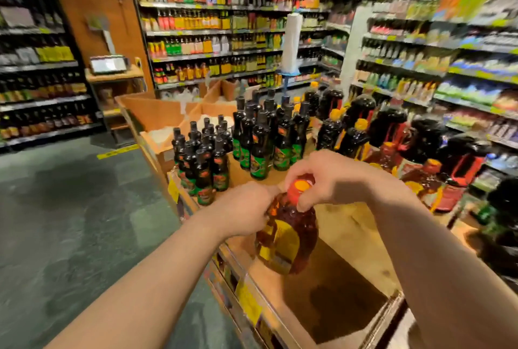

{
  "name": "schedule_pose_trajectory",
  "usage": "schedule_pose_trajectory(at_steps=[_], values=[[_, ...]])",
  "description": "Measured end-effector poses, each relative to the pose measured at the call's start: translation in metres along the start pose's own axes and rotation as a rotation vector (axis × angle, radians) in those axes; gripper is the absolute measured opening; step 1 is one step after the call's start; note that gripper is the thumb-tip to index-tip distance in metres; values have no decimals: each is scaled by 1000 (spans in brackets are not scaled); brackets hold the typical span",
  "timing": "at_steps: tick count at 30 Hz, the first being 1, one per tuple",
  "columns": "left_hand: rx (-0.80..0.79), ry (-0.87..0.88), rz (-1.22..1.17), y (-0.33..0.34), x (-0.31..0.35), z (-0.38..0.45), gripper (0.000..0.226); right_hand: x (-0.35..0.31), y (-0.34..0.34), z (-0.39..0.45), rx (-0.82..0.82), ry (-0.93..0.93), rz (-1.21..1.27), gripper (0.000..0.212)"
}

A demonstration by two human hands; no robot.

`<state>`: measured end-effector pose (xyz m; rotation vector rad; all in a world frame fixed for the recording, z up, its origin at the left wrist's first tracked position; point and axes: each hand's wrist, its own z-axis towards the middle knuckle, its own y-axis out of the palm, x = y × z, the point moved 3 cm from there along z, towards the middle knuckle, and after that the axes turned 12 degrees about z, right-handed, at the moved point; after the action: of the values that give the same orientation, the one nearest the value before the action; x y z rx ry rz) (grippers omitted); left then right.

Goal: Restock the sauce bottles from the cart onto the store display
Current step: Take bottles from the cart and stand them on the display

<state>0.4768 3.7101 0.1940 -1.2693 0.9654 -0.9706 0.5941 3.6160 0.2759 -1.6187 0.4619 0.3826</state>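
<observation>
Both hands' fingers (301, 203) grip amber bottle (288, 239)

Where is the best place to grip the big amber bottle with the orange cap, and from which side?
Probably the narrow neck under the orange cap, from above, with a second hand on the shoulder. The amber bottle has a wide belly. The right hand and left hand already hold it so.

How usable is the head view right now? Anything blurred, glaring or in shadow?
Head view: the right-hand shelves are smeared by motion blur; the amber bottle, held by the left hand and right hand, is fairly sharp; wide-angle bending at the edges; dark shadow on the display top near the bottom; overall dim, warm light.
</observation>
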Motion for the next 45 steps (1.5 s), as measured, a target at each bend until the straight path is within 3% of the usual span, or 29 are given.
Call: schedule_pose_trajectory(at_steps=[5,7,10,12,15,18,23,28,32,35,41,45], values=[[1,87,143,-7,33,89,39,66,-37,-12,92,101,-61,21],[-18,136,88,-5,47,117,37,91,-42,-14,125,133,-36,15],[33,195,72,-1,58,156,56,118,-56,-19,170,254,-130,24],[66,272,114,1,65,177,43,131,-68,-21,175,314,-233,32],[-33,381,97,7,81,204,35,141,-75,-26,176,334,-336,34],[-81,471,104,12,94,225,42,154,-76,-34,170,451,-325,42],[-83,645,25,28,114,252,50,179,-70,-45,194,590,-235,29],[-212,648,78,41,139,274,82,188,-60,-47,254,786,-247,34],[-209,633,-95,44,147,281,71,200,-51,-52,386,954,-206,33],[-137,613,-122,45,151,287,63,210,-49,-52,447,1068,-195,30],[-153,625,-183,53,160,304,43,235,-38,-48,591,1210,-204,21],[-159,671,-212,56,167,317,50,244,-34,-52,666,1216,-144,19]])
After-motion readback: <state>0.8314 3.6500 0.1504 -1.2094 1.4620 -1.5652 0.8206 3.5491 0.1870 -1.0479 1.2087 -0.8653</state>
